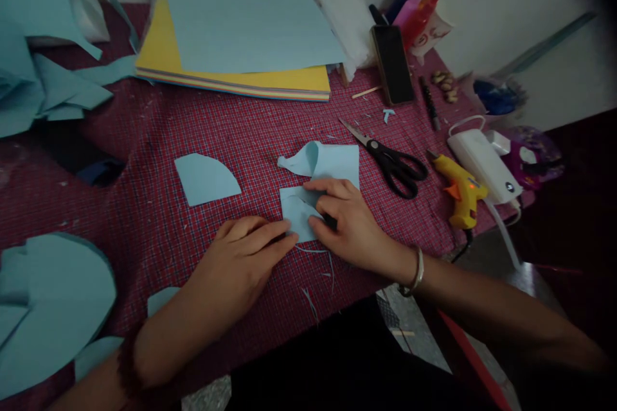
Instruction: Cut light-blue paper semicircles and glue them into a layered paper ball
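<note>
A small light-blue paper piece [295, 209] lies on the red checked cloth [159, 141] near the table's front edge. My left hand [241, 260] lies flat beside it, fingers stretched out with the tips touching the paper's lower left edge. My right hand [344, 218] presses down on the paper's right side, fingers curled and together, a bangle on the wrist. Just behind, a larger blue sheet with a curled corner [328, 160] rests on the cloth. A blue quarter-circle cutout [205, 178] lies to the left.
Black-handled scissors [393, 160] and a yellow glue gun [460, 189] lie at the right, by a white power bank [486, 164]. A stack of coloured sheets [241, 45] and a phone [393, 64] sit at the back. Blue paper offcuts [48, 295] crowd the left.
</note>
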The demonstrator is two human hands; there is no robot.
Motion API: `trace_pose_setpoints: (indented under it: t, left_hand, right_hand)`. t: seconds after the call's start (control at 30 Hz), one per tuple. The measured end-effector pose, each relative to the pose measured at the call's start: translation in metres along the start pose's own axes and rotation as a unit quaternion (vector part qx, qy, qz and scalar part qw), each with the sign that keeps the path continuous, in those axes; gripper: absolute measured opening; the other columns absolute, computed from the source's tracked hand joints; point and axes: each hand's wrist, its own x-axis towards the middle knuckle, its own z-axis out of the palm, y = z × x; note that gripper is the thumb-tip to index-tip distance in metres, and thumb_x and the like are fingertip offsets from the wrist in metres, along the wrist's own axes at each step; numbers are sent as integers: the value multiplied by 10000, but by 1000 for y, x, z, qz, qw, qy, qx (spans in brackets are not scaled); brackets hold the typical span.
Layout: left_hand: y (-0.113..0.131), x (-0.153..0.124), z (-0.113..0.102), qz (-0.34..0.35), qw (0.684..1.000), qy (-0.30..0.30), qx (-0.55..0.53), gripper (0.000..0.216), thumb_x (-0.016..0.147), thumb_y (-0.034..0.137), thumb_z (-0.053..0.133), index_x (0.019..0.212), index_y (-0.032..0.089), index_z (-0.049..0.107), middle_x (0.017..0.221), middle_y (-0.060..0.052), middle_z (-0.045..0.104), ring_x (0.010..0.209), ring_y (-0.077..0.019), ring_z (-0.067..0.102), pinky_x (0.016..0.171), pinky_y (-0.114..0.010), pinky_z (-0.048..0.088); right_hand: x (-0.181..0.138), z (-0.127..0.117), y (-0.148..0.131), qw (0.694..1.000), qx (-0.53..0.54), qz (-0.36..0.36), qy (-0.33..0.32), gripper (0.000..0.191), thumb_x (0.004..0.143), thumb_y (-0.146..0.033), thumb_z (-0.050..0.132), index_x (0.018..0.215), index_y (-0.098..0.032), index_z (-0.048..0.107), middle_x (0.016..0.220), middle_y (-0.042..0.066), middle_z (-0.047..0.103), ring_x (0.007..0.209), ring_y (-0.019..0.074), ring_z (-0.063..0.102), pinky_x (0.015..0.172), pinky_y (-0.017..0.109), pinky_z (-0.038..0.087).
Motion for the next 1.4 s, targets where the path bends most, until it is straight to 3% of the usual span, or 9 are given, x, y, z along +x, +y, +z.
trace_pose_setpoints:
  t: [0.7, 0.9, 1.17, 1.4]
  left_hand:
    - [2, -9, -3, 50, 997, -20, 57, 416, 898, 69, 410, 1227, 232, 604, 1260, -36, 641, 1115, -248, 511, 916, -413, 396]
    - [5, -7, -2, 32, 996, -37, 75, 471, 896, 71, 448, 1344, 202, 512, 1214, -53, 662, 1072, -248, 526, 888, -410, 398]
    - [12, -2, -2, 22, 994, -41, 103, 463, 847, 32, 461, 1276, 170, 569, 1177, -54, 678, 1015, -257, 541, 825, -416, 388]
    - [12, -2, -2, 22, 992, -52, 110, 482, 841, 31, 463, 1294, 164, 561, 1255, -56, 656, 1081, -261, 545, 877, -419, 413]
  right_hand:
    - [-1, -4, 0, 1000, 19, 7, -17, 177, 839, -185, 597, 686, -208, 511, 1288, 64, 600, 1125, 268, 521, 931, 458, 404]
    - [0, -2, 0, 1000, 18, 9, -12, 175, 831, -181, 604, 678, -206, 523, 1276, 67, 610, 1117, 268, 527, 932, 461, 407]
    - [0, -1, -3, 1000, 8, 14, -7, 159, 820, -159, 607, 692, -197, 521, 1277, 64, 612, 1121, 261, 528, 933, 453, 414]
    - [0, 0, -3, 1000, 9, 17, 0, 147, 820, -152, 606, 699, -199, 536, 1269, 64, 618, 1127, 272, 528, 926, 472, 423]
